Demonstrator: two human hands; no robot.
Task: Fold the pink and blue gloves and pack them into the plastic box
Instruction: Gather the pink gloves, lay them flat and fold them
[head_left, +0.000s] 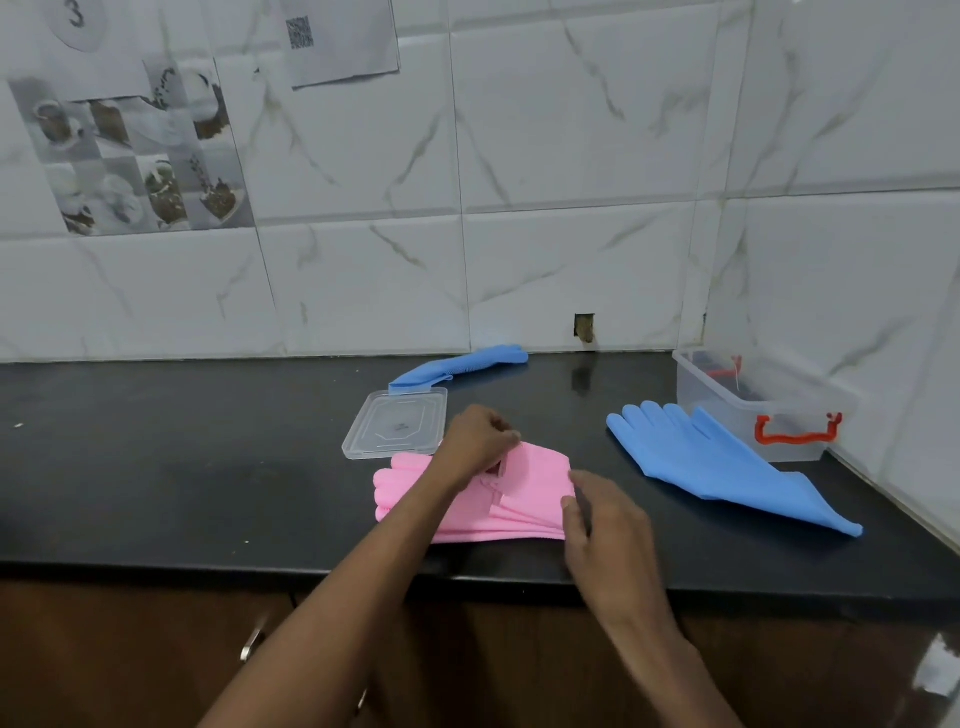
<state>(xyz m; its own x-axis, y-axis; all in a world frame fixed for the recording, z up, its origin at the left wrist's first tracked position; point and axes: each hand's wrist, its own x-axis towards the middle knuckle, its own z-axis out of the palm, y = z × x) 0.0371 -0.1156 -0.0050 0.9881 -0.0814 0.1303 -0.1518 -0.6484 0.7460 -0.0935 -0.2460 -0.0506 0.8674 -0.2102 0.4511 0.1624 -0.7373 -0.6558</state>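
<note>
Bare surface (156, 467) is stretching open on the left; the right corner is crowding.
Walls are hemming the box (691, 387) behind and on its right, leaving its top and left side approachable. A blue glove (727, 467) is sprawling just before it; pink gloves (537, 467) are filling the front middle, lid (395, 423) and second blue glove (457, 366) lying behind.

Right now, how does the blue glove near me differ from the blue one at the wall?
The near blue glove lies flat and spread, fingers fanned; the far blue glove looks narrow, fingers together. The near one lies beside the plastic box, the far one at the wall behind the lid. Both are unfolded, outside the box and untouched.
</note>
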